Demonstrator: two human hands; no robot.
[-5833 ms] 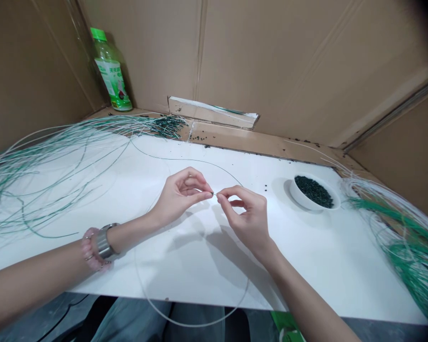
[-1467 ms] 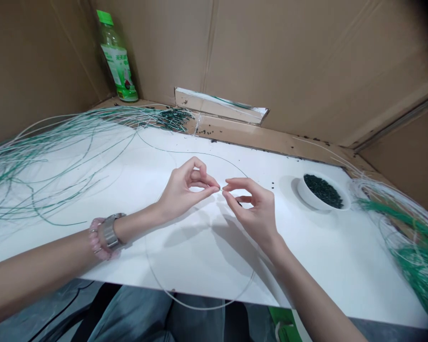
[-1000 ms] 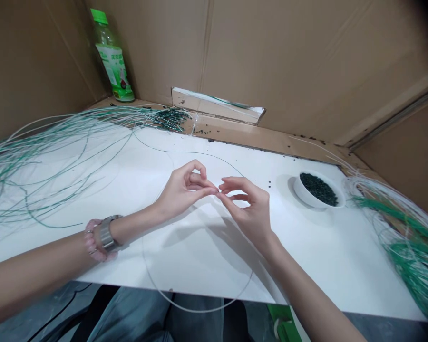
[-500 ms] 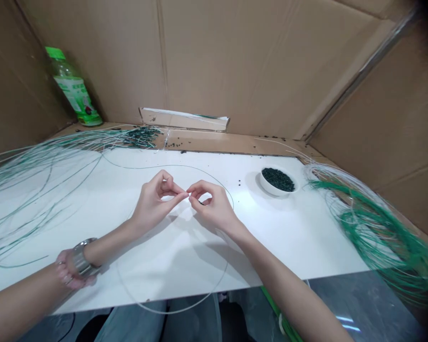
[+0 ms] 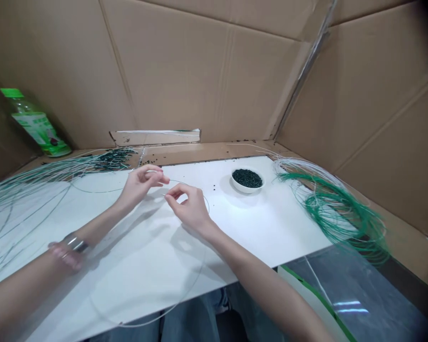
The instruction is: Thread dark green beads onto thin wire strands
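My right hand [image 5: 189,204] is closed in a pinch over the white board [image 5: 142,266], with the pale tip of a thin wire showing at its fingertips. A thin pale wire [image 5: 174,306] sweeps in a wide loop below the hands and hangs past the board's front edge. My left hand [image 5: 142,185] is just to the left, apart from the right one, its thumb and fingers bent together. What lies between those fingers, if anything, is too small to make out. A white bowl of small dark green beads [image 5: 247,178] stands right of the hands.
Bead-tipped green and white strands [image 5: 57,173] lie on the left. A coil of green wire [image 5: 337,213] hangs over the right edge. A green-capped bottle [image 5: 39,128] stands in the back left corner. Cardboard walls [image 5: 185,71] enclose the board; a few loose beads lie near the bowl.
The hands met fingertip to fingertip before; now they have drawn apart, the left one up and away from the right. The view has turned to the right, shifting everything leftward.
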